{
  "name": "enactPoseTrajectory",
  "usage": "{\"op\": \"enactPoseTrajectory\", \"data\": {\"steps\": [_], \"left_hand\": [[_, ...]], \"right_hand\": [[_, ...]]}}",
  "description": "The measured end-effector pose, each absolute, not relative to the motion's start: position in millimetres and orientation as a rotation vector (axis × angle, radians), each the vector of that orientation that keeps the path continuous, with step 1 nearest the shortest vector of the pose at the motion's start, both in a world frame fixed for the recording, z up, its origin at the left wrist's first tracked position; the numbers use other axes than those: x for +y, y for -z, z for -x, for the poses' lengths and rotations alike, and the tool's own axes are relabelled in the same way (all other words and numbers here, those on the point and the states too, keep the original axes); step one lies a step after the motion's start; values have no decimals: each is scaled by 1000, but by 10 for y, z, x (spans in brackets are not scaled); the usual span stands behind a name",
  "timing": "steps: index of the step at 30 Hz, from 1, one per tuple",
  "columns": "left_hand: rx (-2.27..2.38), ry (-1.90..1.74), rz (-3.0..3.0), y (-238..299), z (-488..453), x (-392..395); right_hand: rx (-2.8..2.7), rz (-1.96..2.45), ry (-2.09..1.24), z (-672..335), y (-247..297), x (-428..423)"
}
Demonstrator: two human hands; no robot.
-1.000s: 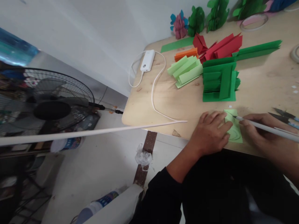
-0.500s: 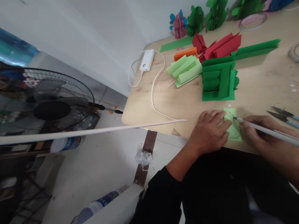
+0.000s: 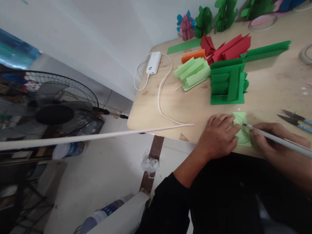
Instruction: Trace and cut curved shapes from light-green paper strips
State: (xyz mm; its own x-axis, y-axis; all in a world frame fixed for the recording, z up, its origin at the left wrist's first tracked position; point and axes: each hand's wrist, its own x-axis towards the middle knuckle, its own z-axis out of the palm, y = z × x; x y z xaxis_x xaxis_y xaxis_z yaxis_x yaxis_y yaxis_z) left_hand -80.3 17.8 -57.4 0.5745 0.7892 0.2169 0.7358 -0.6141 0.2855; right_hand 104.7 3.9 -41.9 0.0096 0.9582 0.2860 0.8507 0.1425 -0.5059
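Note:
A small light green paper (image 3: 244, 139) lies at the table's near edge, with curved lines drawn on it. My left hand (image 3: 218, 138) rests flat over its left side, fingers a little spread and pressing it down. In my right hand (image 3: 273, 146) is a white pen (image 3: 280, 139), held between thumb and fingers. Its dark tip is on or just above the middle of the paper; which one, I cannot tell. Beyond the paper sits a stack of folded dark green paper (image 3: 226, 86). Scissors (image 3: 294, 119) lie with open blades to the right.
Folded light green paper (image 3: 195, 73), orange paper (image 3: 193, 56) and red paper (image 3: 231, 48) lie farther back. A power bank (image 3: 154, 62) with a white cable (image 3: 159, 97) is at the left. Paper figures (image 3: 204, 21) line the wall. Rolls of tape (image 3: 305, 53) lie right. A fan (image 3: 56, 107) stands left.
The pen tip has moved very slightly over the paper, with my right hand. My left hand stays in place on the sheet. The whole view has shifted a little.

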Motion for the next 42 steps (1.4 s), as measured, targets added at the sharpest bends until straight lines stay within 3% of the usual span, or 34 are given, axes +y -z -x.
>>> {"op": "enactPoseTrajectory", "data": {"steps": [42], "left_hand": [[1305,-536,-2534,589,797,175]], "right_hand": [[-1819,1688,-488,-973,476,73]]}}
